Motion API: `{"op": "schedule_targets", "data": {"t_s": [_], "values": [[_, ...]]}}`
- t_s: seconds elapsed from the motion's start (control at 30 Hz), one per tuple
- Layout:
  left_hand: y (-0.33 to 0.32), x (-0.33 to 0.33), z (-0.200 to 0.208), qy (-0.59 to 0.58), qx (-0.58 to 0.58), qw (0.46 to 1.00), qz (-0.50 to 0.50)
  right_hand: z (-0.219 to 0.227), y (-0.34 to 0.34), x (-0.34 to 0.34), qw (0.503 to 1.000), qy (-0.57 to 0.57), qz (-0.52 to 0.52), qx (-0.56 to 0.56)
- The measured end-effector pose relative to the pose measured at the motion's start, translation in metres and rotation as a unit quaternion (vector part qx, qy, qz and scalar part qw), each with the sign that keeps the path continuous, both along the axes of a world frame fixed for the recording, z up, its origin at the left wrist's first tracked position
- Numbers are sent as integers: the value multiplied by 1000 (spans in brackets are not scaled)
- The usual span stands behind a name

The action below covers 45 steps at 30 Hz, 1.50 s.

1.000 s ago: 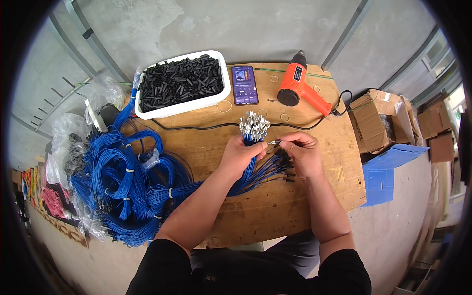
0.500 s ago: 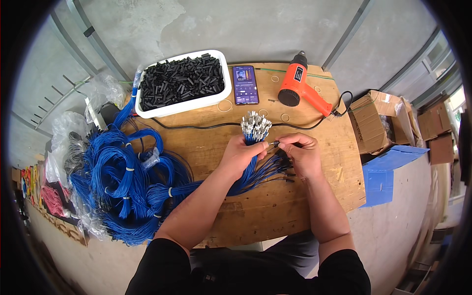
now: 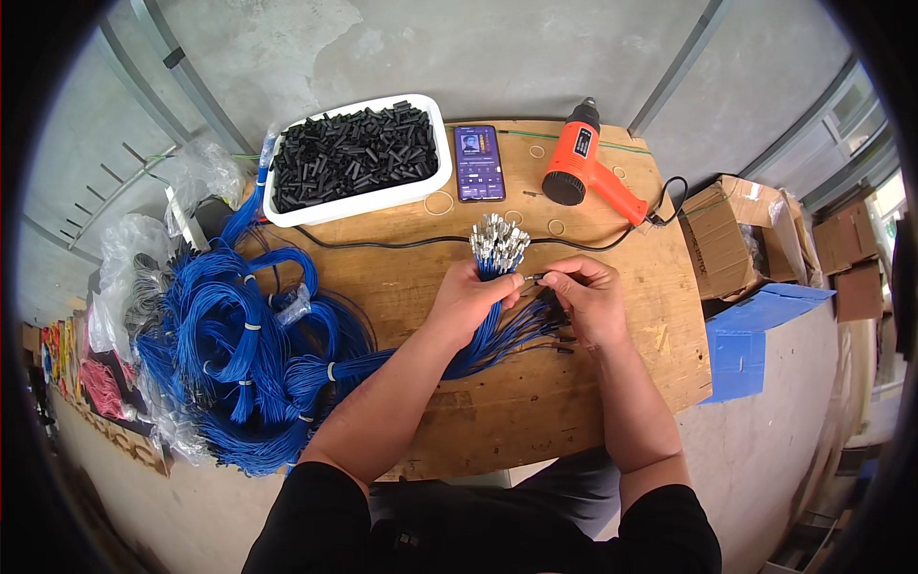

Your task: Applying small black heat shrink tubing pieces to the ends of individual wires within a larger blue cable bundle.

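My left hand (image 3: 469, 304) is closed round a bundle of blue wires (image 3: 491, 325), whose silvery metal terminals (image 3: 498, 243) stick up above the fist. Between the finger and thumb of my right hand (image 3: 585, 298) is a short black sleeve (image 3: 538, 277), close to the left thumb tip and in line with a wire end there. Below the hands, loose wires with black sleeved ends (image 3: 555, 330) fan out to the right over the wooden table. How far the pinched sleeve sits over the wire end is too small to tell.
At the back left stands a white tray (image 3: 360, 209) of black sleeves. A phone (image 3: 479, 165), rubber bands and an orange heat gun (image 3: 585, 158) with a black cord lie along the back. Coiled blue wire bundles (image 3: 239, 335) cover the left side; cardboard boxes (image 3: 722, 249) stand at right.
The black sleeve in my right fingers now shows more plainly, lying level beside the left thumb. Otherwise both hands keep nearly the same place.
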<state>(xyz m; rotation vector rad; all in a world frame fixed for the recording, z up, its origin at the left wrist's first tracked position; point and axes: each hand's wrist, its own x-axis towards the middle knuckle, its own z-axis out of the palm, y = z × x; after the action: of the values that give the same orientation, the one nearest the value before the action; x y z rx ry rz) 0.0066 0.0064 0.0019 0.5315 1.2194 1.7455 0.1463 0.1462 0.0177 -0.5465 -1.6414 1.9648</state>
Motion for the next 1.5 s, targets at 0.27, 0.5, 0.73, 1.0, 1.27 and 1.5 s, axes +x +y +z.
{"op": "schedule_targets", "data": {"t_s": [0.27,0.5,0.73,1.0,1.27,1.5], "values": [[0,-1,-2,-8,0,1000,-1,5,-5,0,999,-17,-16,23],[2,4,-1,5,2,1000,20,6,2,2,1000,-15,-21,-15],[2,3,-8,41,10,999,17,11,15,5,973,18,49,-226],[2,5,2,21,-8,1000,1,2,20,8,958,11,96,-269],[-1,2,2,21,-20,999,-15,5,16,7,960,7,108,-258],[1,6,2,52,-13,998,-25,7,20,9,971,-20,90,-220]]}}
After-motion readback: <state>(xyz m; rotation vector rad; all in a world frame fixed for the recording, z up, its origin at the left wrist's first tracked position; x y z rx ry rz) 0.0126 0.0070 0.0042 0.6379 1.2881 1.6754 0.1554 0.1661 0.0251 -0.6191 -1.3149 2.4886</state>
